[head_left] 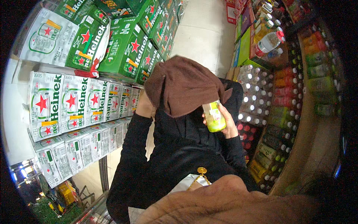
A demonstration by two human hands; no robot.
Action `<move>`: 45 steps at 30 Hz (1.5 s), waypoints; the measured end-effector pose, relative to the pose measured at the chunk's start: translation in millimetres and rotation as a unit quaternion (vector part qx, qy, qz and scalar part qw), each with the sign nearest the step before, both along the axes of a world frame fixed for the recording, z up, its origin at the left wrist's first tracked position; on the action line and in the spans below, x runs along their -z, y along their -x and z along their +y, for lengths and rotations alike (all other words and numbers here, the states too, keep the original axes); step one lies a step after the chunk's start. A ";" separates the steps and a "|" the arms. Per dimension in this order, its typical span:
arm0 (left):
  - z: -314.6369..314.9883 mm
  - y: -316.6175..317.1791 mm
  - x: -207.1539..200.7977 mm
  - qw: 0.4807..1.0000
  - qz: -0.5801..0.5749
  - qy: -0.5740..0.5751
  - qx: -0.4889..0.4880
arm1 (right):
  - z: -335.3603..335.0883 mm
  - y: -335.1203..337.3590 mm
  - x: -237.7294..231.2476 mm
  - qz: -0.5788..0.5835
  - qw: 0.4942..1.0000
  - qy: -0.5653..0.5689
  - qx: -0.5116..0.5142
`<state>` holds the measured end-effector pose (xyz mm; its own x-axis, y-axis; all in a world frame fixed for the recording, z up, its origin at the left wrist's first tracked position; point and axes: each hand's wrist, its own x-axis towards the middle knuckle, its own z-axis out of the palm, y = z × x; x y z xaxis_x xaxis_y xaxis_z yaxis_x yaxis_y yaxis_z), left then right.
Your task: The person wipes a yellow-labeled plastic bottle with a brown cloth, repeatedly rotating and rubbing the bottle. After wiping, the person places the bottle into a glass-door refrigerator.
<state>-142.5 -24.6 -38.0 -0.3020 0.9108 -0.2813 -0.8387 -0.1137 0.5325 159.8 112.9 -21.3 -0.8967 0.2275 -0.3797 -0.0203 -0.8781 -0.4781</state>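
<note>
- The right grip [228, 121] is closed around a yellow-green bottle [215, 120], thumb on one side and fingertips showing at the other.
- The bottle is in front of the person's black clothing [179, 138], its upper end at the edge of a brown cloth [186, 86].
- The cloth hangs over the left grip [147, 105], leaving mainly the wrist in sight; whether its fingers are clenched or released, I cannot tell.
- To the left, green cartons [121, 48] are stacked near a row of silver-white cartons [72, 102].
- To the right, white-capped bottles [254, 93] stand close together, with a red-capped bottle [269, 43] beyond them.
- Pale floor tiles [197, 35] run between the two sides.
- A gold chain [194, 182] hangs at the person's chest.
</note>
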 end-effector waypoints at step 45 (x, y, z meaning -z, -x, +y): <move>74.1 -99.8 -81.4 0.983 0.177 -0.040 0.023 | -31.5 24.3 -44.2 -0.071 0.932 -0.355 0.005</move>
